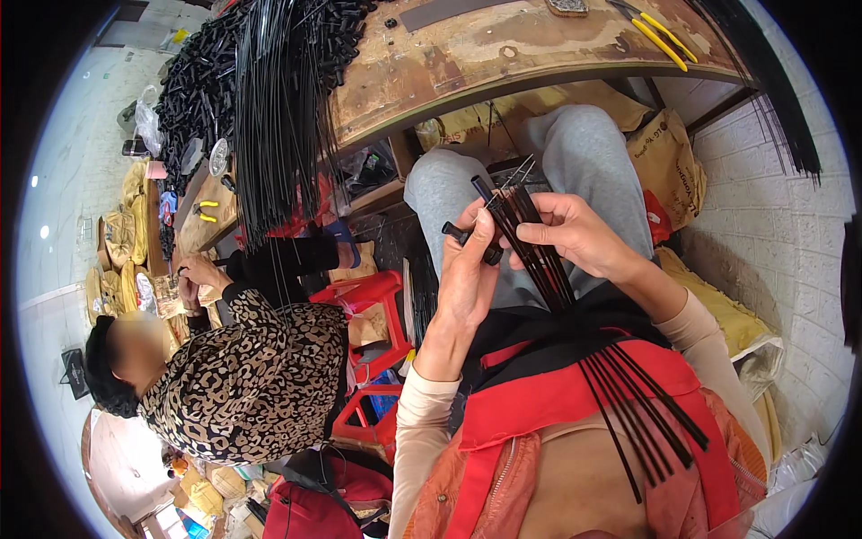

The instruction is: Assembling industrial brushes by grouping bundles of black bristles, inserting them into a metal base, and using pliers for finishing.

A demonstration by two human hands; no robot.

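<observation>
Over the person's grey-trousered lap (584,162), just off the middle of the view toward two o'clock, both bare hands work close together around a bundle of thin black rods (536,256). The right hand (575,235) has thumb and fingers pinched on the bundle near its upper end. The left hand (471,269) is clamped on a short black piece (456,235) with a knob-like end, its thumb against the bundle. A few thin, pale wires (516,180) stick out above the fingers, toward one o'clock. Toward four and five o'clock, black rod lengths (642,413) fan over a red apron (512,409); against the dark cloth, it is hard to tell whether they belong to the same bundle.

At one o'clock stands a worn wooden bench (503,54), with yellow-handled pliers (660,40) lying near its edge. Between ten and eleven o'clock, a thick sheaf of long black strands (283,117) hangs over the bench edge, beside a heap of short black tubes (202,99) at ten. At eight o'clock, a co-worker (251,377) in a leopard-print top sits by red stools (373,319), both hands raised together; what they grip is too small to tell.
</observation>
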